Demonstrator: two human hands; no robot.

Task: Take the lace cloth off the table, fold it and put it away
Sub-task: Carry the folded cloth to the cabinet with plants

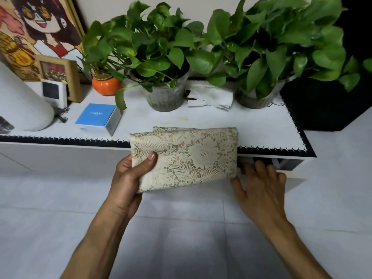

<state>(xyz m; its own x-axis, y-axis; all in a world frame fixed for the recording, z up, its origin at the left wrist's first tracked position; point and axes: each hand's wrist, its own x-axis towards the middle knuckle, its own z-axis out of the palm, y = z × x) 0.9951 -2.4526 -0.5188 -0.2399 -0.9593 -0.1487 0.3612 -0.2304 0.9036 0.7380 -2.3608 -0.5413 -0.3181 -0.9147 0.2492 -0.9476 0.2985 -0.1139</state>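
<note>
The cream lace cloth (193,156) is folded into a thick flat rectangle, held in the air in front of a low white cabinet (60,156). My left hand (130,176) grips its lower left corner, thumb on top. My right hand (261,182) rests at the cloth's lower right corner, with its fingers curled over the top edge of a drawer front (291,182) that stands slightly pulled out. The dark gap of the drawer shows just behind those fingers.
On the cabinet top (251,125) stand two leafy plants in clear pots (165,95) (259,97), an orange pot (106,85), a blue box (98,118), a white rounded appliance (22,105), a photo frame (60,77) and crumpled paper (209,96). A black object (322,105) sits at right. Pale floor tiles lie below.
</note>
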